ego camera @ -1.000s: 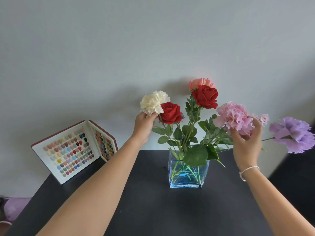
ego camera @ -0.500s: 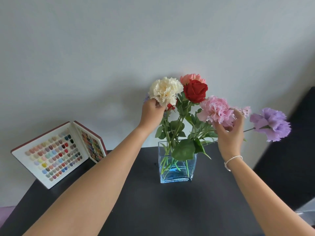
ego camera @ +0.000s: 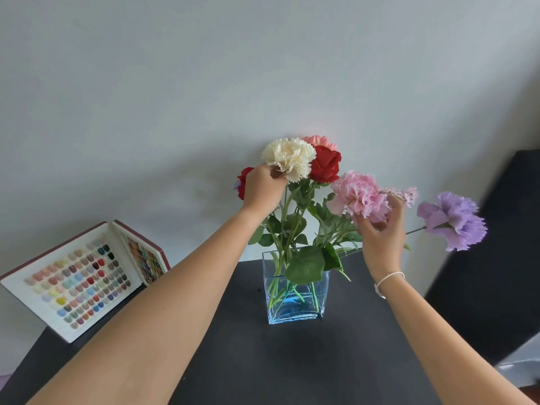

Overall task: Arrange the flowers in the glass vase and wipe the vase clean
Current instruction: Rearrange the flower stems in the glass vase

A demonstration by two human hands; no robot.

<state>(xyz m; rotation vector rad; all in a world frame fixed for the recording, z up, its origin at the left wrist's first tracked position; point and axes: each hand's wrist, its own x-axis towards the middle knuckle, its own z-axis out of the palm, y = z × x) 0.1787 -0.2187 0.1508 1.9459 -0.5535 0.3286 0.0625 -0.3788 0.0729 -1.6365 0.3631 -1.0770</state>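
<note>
A square glass vase (ego camera: 295, 305) with blue-tinted water stands on the black table (ego camera: 292, 361) near the wall. It holds a cream carnation (ego camera: 289, 157), a red rose (ego camera: 325, 163), a salmon bloom (ego camera: 320, 140) behind them, a pink carnation (ego camera: 358, 195) and a purple carnation (ego camera: 454, 220) leaning far right. My left hand (ego camera: 263, 188) pinches the cream carnation just under its head, partly hiding a second red rose (ego camera: 242, 182). My right hand (ego camera: 381, 232) cups the pink carnation from below, fingers curled around it.
An open case of coloured nail-polish swatches (ego camera: 79, 279) leans against the wall at the table's back left. A dark panel (ego camera: 496, 258) stands at the right, with a pale surface (ego camera: 520, 363) below it. The grey wall is right behind the flowers.
My left hand has carried the cream carnation up and to the right, from left of the lower red rose to beside the upper one. My right hand stays at the pink carnation.
</note>
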